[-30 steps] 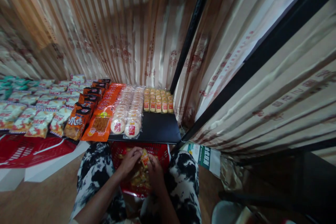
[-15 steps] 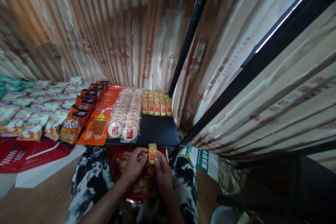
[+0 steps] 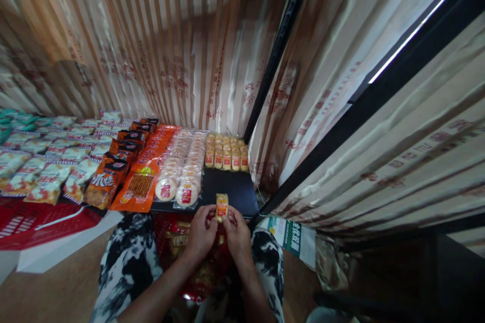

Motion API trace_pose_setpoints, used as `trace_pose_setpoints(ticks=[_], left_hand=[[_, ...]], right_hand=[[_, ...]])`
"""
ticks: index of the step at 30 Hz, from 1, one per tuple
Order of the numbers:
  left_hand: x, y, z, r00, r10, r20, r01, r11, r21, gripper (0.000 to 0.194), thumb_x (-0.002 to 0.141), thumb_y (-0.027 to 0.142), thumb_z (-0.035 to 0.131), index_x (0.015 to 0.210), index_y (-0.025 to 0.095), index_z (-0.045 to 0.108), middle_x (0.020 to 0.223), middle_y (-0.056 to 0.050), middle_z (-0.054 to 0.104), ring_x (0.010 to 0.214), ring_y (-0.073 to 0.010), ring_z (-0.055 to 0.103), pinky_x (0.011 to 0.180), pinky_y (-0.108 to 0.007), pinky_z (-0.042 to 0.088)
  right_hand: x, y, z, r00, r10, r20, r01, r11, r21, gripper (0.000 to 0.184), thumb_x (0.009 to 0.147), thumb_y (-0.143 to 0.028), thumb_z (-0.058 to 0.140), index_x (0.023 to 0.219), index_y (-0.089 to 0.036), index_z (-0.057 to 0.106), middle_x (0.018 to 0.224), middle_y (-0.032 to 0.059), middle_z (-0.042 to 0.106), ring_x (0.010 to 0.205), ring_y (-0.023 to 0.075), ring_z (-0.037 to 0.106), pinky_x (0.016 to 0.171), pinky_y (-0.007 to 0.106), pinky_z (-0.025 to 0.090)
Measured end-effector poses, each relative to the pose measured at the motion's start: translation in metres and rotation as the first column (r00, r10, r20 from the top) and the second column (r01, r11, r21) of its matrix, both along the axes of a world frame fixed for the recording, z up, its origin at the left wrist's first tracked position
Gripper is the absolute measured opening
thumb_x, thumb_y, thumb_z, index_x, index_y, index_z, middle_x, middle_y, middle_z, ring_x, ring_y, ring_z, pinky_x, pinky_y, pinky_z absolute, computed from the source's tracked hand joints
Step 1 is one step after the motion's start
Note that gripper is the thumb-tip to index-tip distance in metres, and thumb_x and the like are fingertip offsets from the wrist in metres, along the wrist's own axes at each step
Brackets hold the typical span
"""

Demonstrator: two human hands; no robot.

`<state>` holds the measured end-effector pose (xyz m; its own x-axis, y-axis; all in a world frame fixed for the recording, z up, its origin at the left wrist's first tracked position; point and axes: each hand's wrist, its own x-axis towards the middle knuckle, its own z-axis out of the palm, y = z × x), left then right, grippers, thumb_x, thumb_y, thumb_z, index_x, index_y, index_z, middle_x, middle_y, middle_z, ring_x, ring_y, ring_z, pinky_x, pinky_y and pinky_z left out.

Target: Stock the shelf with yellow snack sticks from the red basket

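A small yellow snack packet with a red-and-white label stands upright between my hands, just above the front edge of a black shelf. My right hand grips its lower right side, thumb on the front. The curled fingers of my left hand press at its lower left edge. Farther back on the shelf, similar yellow packets stand in close rows. Beneath my hands, a red basket between the knees holds more yellow-wrapped packets, partly hidden by my arms.
Left of the shelf's bare part lie round white crackers in clear wrap, orange bags, orange-and-black bags and pale bags. A black post and a slanting black beam border the right side. Patterned curtains hang behind.
Both hands have risen and moved forward with the yellow packet, from below the shelf's front edge to over it. My left fingers are closer against the packet.
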<state>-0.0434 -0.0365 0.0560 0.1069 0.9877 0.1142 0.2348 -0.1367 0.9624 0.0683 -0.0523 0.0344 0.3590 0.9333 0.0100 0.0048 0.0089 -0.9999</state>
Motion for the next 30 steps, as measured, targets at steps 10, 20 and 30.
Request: trace_pose_setpoints(ticks=[10,20,30], left_hand=[[0.009,0.020,0.003,0.979,0.085,-0.183,-0.082,0.996,0.024,0.040,0.075,0.011,0.043,0.112,0.019,0.055,0.102,-0.007,0.057,0.093,-0.0173,0.056,0.087,-0.032,0.045],[0.017,0.042,-0.015,0.987,0.123,-0.105,-0.116,0.991,0.073,0.039,0.079,0.015,0.041,0.116,0.013,0.053,0.115,-0.013,0.054,0.109,-0.0189,0.052,0.096,-0.036,0.042],[0.019,0.051,-0.009,0.988,0.133,-0.080,-0.129,0.990,0.050,0.038,0.082,0.022,0.038,0.113,0.012,0.058,0.128,-0.014,0.051,0.122,-0.0205,0.045,0.108,-0.040,0.031]], right_hand=[[0.005,0.028,0.008,0.922,-0.093,0.375,0.105,0.994,-0.011,0.029,0.075,-0.034,0.056,0.100,-0.022,0.066,0.091,0.0050,0.068,0.083,0.0203,0.062,0.077,0.032,0.050],[0.000,0.065,0.007,0.891,-0.058,0.451,0.066,0.998,-0.004,0.030,0.078,-0.032,0.050,0.100,-0.019,0.066,0.087,0.0055,0.070,0.077,0.0180,0.065,0.071,0.028,0.050],[-0.005,0.095,0.003,0.877,-0.044,0.478,0.053,0.999,-0.004,0.028,0.078,-0.027,0.049,0.100,-0.020,0.064,0.087,0.0050,0.070,0.077,0.0174,0.065,0.072,0.028,0.050]])
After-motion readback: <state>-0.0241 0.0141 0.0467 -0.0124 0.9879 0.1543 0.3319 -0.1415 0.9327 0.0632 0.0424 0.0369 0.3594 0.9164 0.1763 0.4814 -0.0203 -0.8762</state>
